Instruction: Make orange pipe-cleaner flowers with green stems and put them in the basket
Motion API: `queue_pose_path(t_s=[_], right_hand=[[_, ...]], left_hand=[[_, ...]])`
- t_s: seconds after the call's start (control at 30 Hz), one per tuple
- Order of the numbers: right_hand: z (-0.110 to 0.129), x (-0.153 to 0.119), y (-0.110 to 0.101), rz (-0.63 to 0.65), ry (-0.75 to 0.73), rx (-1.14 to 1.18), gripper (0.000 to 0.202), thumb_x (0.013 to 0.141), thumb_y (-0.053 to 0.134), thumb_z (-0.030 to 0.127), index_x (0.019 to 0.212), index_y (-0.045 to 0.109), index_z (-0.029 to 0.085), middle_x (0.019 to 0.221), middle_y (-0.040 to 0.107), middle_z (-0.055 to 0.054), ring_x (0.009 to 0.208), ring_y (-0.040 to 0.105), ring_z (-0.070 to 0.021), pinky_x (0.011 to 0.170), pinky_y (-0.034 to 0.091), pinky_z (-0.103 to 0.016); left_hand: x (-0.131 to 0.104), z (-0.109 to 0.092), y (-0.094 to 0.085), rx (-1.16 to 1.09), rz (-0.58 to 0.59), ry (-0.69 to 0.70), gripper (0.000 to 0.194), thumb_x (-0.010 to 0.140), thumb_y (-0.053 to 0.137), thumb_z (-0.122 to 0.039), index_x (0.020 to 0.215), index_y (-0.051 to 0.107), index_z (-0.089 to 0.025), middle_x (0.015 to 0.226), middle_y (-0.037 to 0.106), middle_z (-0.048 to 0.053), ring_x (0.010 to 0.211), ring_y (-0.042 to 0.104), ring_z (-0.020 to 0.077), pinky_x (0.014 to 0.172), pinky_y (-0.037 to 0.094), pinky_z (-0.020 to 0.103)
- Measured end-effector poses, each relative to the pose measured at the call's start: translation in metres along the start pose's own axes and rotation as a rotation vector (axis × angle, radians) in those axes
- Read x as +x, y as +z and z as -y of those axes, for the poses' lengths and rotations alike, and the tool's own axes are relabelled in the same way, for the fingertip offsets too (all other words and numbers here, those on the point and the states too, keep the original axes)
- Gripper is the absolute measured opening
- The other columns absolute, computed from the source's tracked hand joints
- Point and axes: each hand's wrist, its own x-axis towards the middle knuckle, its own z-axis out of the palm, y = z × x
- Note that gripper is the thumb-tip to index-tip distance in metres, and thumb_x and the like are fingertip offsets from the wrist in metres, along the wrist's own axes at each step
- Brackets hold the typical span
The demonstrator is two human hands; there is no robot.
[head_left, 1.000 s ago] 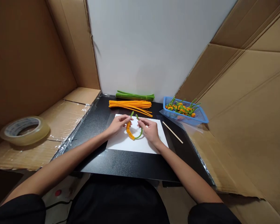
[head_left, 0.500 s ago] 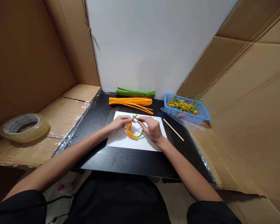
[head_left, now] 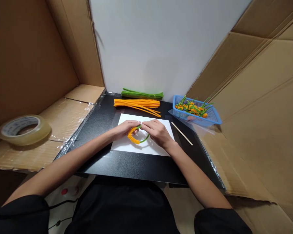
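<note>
Over a white sheet of paper (head_left: 127, 148), both hands hold a ring of green pipe cleaner (head_left: 144, 139). A coiled orange pipe cleaner (head_left: 133, 136) wraps the ring's left part. My left hand (head_left: 125, 128) pinches the ring at its upper left, thumb and fingers closed near the end of the coil. Closed on the ring's top and right side is my right hand (head_left: 157, 131), its fingertips almost touching the left thumb. The green ends where the fingers meet are mostly covered.
Behind the paper lie bundles of orange pipe cleaners (head_left: 136, 103) and green pipe cleaners (head_left: 141, 94). A blue basket (head_left: 210, 122) at the right holds small orange-and-green pieces. A wooden stick (head_left: 182, 133) lies near it. A tape roll (head_left: 39, 133) rests on cardboard at the left.
The crossed green ends that stuck up between my fingers no longer show apart. My right fingers have closed over them, and the ring has shifted slightly left and tilted.
</note>
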Motion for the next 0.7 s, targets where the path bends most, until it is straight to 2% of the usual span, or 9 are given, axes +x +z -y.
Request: queue_pose_path(t_s=[0.1,0.17,0.27,0.37,0.43,0.53,0.7], right_hand=[[0.0,-0.002,0.001,0.019,0.076,0.066,0.025,0.099,0.045,0.012,0.099,0.069,0.017,0.092,0.075,-0.009,0.083,0.065,-0.0188,0.078,0.047,-0.033],[-0.002,-0.004,0.001,-0.002,0.115,0.071,0.023,0.099,0.047,0.012,0.1,0.069,0.017,0.093,0.075,-0.009,0.084,0.066,-0.0198,0.078,0.046,-0.033],[-0.005,-0.006,0.003,-0.031,0.192,0.063,0.023,0.096,0.048,0.008,0.101,0.068,0.017,0.094,0.075,-0.009,0.086,0.067,-0.0213,0.077,0.046,-0.033],[-0.01,-0.009,0.006,-0.051,0.267,0.057,0.022,0.094,0.049,0.008,0.102,0.068,0.017,0.092,0.075,-0.01,0.085,0.068,-0.0222,0.075,0.046,-0.034],[-0.011,-0.01,0.007,-0.061,0.306,0.036,0.021,0.095,0.049,0.011,0.103,0.068,0.016,0.092,0.075,-0.01,0.083,0.068,-0.0225,0.074,0.047,-0.034],[-0.011,-0.01,0.007,-0.042,0.336,-0.025,0.022,0.093,0.051,0.009,0.102,0.069,0.016,0.092,0.076,-0.01,0.08,0.067,-0.0225,0.073,0.045,-0.035],[-0.009,-0.008,0.0,-0.045,0.261,-0.181,0.023,0.089,0.052,0.004,0.094,0.071,0.018,0.094,0.074,-0.009,0.085,0.061,-0.0222,0.072,0.039,-0.034]], left_hand=[[0.001,0.002,-0.002,0.009,-0.04,-0.011,0.042,0.081,0.071,-0.052,0.078,0.064,-0.011,0.063,0.056,0.001,0.057,0.049,0.0079,0.055,0.036,0.02],[0.002,0.002,-0.004,0.015,-0.066,0.031,0.044,0.08,0.072,-0.054,0.084,0.064,-0.011,0.067,0.057,0.0,0.061,0.052,0.0082,0.059,0.039,0.02],[0.004,0.005,-0.008,0.071,-0.122,0.146,0.047,0.068,0.085,-0.041,0.099,0.062,-0.014,0.078,0.062,-0.001,0.071,0.06,0.0103,0.068,0.047,0.022],[0.006,0.008,-0.01,0.163,-0.26,0.261,0.055,0.059,0.09,-0.034,0.102,0.059,-0.017,0.094,0.065,0.001,0.075,0.066,0.0131,0.072,0.053,0.027],[0.007,0.01,-0.01,0.241,-0.332,0.328,0.049,0.063,0.087,-0.04,0.097,0.06,-0.016,0.095,0.066,0.003,0.07,0.066,0.0134,0.068,0.055,0.028],[0.007,0.011,-0.009,0.336,-0.37,0.406,0.044,0.069,0.082,-0.047,0.092,0.063,-0.014,0.086,0.068,0.004,0.066,0.066,0.0141,0.064,0.055,0.027],[0.005,0.012,-0.007,0.4,-0.392,0.465,0.042,0.075,0.078,-0.048,0.095,0.066,-0.013,0.092,0.07,0.007,0.068,0.067,0.0143,0.065,0.056,0.027]])
